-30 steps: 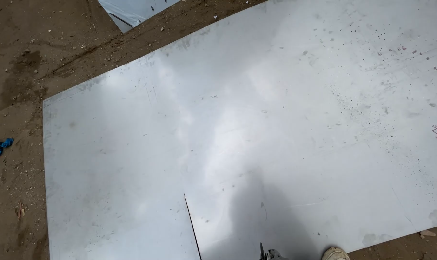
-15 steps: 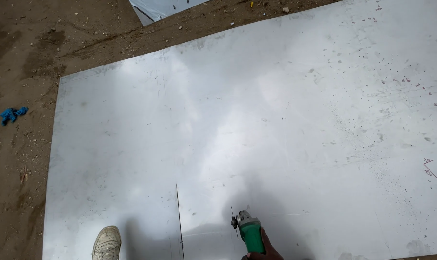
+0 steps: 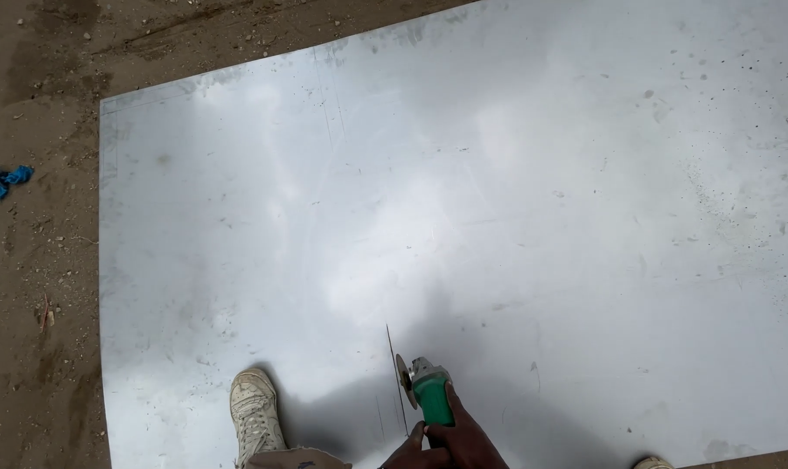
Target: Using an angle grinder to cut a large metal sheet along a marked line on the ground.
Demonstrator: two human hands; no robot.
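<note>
One view, head | right hand (image 3: 463, 434) wrapped around green angle grinder (image 3: 429, 391), left hand (image 3: 411, 452) at its rear, grip unclear | disc (image 3: 403, 375) beside cut line (image 3: 396, 373), running away along steel sheet (image 3: 498, 217) | white shoe (image 3: 255, 412) left.

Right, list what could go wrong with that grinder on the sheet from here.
1. The white shoe stands on the metal sheet close beside the cut line; a slip of the green angle grinder could reach it.
2. The hand on the grinder appears bare, near the cutting disc.
3. The sheet lies on loose dirt and may shift or pinch the disc.
</note>
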